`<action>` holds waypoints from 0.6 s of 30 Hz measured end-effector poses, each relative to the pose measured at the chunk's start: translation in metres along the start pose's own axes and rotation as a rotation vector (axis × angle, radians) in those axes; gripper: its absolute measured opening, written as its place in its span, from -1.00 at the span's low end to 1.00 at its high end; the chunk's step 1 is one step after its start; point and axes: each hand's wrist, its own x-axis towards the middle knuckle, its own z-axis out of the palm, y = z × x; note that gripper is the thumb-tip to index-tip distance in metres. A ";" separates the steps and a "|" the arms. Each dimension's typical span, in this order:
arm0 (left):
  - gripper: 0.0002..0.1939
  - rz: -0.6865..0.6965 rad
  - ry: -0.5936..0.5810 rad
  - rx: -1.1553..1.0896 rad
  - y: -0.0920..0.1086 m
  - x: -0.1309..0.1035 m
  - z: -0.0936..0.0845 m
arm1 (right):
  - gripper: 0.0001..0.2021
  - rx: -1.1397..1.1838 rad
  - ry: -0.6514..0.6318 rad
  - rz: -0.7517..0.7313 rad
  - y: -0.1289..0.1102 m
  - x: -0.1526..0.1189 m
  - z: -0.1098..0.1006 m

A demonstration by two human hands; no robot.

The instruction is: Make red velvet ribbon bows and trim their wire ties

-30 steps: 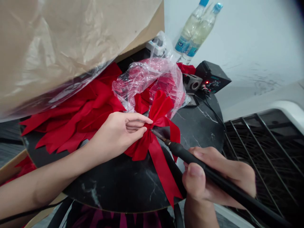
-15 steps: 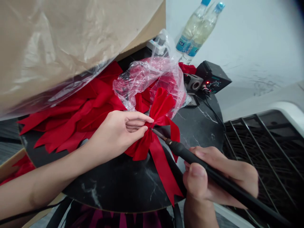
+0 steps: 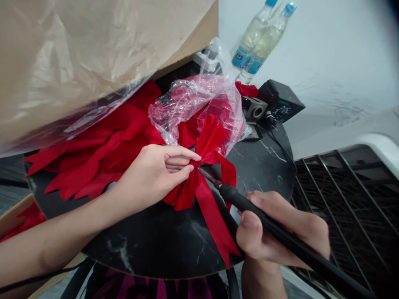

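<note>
A red ribbon bow [image 3: 209, 135] lies over the round black marbled table, its tails hanging toward the near edge. My left hand [image 3: 158, 172] pinches the bow's centre between thumb and fingertips. My right hand [image 3: 280, 228] is wrapped round the black handle of a soldering iron [image 3: 240, 199]. The iron's metal tip touches or nearly touches the bow's knot, right beside my left fingertips. Exactly where the tip ends is hidden in the folds.
Red ribbons [image 3: 102, 149] are heaped at the left. Behind the bow lies a clear plastic bag [image 3: 199, 91]. Two bottles [image 3: 255, 45], an iron stand [image 3: 254, 109] and a black control box [image 3: 280, 101] stand farther back. A large plastic-covered box [image 3: 93, 50] fills the upper left.
My right hand and the iron's handle have shifted slightly left. The red light on the control box has gone out. My left hand keeps its pinch on the bow.
</note>
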 end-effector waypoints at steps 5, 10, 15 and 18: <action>-0.79 -0.007 0.001 0.013 0.000 0.001 0.000 | -0.95 -0.007 0.063 -0.046 -0.001 0.002 0.006; -0.78 -0.018 -0.005 0.013 0.002 0.001 0.001 | -0.92 -0.043 -0.004 0.000 0.002 0.000 0.002; -0.79 -0.047 -0.009 0.003 0.003 0.001 0.001 | -0.89 -0.041 -0.007 -0.015 0.003 -0.002 -0.002; -0.78 -0.048 -0.012 0.007 0.002 0.001 0.000 | -0.89 -0.026 0.001 0.000 0.002 -0.001 0.002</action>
